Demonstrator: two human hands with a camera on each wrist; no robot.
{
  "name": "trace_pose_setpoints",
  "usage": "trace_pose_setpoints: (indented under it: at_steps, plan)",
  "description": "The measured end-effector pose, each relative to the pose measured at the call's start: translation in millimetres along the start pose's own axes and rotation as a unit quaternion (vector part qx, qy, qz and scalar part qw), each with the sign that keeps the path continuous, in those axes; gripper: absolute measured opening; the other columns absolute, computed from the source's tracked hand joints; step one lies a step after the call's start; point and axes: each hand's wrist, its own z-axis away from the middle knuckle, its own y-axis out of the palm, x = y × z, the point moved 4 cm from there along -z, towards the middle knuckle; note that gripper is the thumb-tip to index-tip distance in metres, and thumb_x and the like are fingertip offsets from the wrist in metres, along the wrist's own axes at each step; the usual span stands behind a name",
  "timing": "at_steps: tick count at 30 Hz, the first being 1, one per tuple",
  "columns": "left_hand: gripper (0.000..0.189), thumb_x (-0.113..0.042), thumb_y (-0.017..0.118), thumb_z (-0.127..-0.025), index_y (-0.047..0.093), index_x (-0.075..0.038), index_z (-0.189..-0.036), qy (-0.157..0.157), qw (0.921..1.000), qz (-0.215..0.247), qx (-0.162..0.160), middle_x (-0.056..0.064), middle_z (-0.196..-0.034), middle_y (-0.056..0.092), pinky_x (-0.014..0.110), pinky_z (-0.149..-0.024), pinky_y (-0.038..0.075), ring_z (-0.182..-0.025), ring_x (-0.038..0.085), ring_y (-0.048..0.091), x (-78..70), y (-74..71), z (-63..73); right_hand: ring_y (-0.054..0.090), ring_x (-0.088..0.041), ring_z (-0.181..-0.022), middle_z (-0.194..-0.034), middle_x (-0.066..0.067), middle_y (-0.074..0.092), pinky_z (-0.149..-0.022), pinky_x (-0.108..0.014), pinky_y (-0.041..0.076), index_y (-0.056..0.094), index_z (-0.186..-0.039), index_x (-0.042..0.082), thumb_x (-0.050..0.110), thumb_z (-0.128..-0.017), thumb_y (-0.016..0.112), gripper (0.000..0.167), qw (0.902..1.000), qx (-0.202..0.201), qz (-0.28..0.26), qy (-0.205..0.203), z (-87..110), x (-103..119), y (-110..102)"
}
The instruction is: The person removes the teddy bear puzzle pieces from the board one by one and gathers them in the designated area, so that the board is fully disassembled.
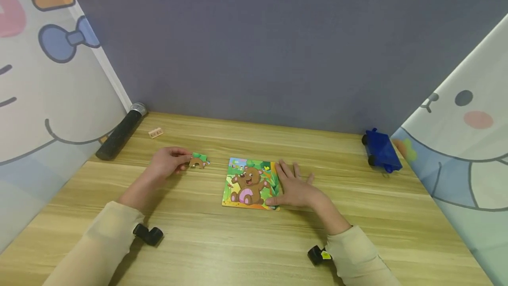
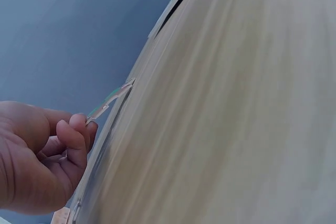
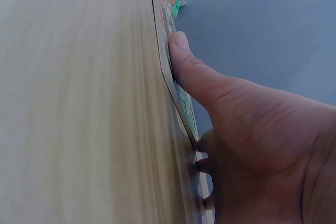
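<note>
A jigsaw puzzle [image 1: 249,185] with a brown bear on a green background lies flat on the table. Spread over its right edge is my right hand [image 1: 295,189], fingers straight, the thumb resting on the lower right corner. To the left of the puzzle, my left hand [image 1: 168,162] pinches a small puzzle piece [image 1: 199,160], coloured brown and green, between thumb and fingertips. In the left wrist view this piece [image 2: 110,100] appears almost edge-on and tilted, close over the table. The right wrist view shows the puzzle's edge [image 3: 181,106] under my right thumb.
A black microphone [image 1: 123,131] lies at the table's back left, beside a printed curtain. Near it is a small wooden block [image 1: 156,133] with markings. A blue toy cart [image 1: 382,150] stands at the back right. A grey partition [image 1: 254,47] rises behind the table [image 1: 222,246].
</note>
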Motion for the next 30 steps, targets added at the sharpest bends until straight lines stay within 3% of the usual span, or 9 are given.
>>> trace_pose_setpoints:
  at_steps: [10,22,30]
  plan:
    - [0.031,-0.010,0.061,-0.102,0.061,0.013,-0.123,0.011,0.9993,-0.032,-0.018,0.002,-0.086,0.063,0.021,-0.052,0.047,-0.061,0.005,0.054,4.9,-19.1,1.8,-0.009,-0.049,-0.149,-0.169,-0.011,-0.003,-0.097,-0.087,-0.004,0.006,-0.163,0.007,0.070,-0.082,0.070,0.120,1.0000,-0.001,-0.005,-0.001,0.3,0,0]
    - [0.031,-0.013,0.061,-0.102,0.063,0.010,-0.123,0.002,0.9968,-0.071,-0.038,0.001,-0.082,0.061,0.023,-0.052,0.047,-0.063,0.008,0.054,10.2,-40.4,2.5,-0.011,-0.048,-0.148,-0.169,-0.011,-0.005,-0.096,-0.087,-0.005,0.004,-0.163,0.008,0.069,-0.083,0.069,0.120,0.9999,0.001,-0.010,-0.003,1.4,0,-2]
    - [0.030,-0.013,0.062,-0.101,0.064,0.010,-0.120,0.008,0.9948,-0.091,-0.046,0.001,-0.077,0.059,0.023,-0.050,0.045,-0.062,0.007,0.052,11.6,-46.1,5.2,-0.012,-0.049,-0.148,-0.169,-0.011,-0.005,-0.096,-0.087,-0.005,0.004,-0.163,0.008,0.071,-0.083,0.068,0.120,1.0000,0.004,-0.007,-0.001,0.6,0,-1]
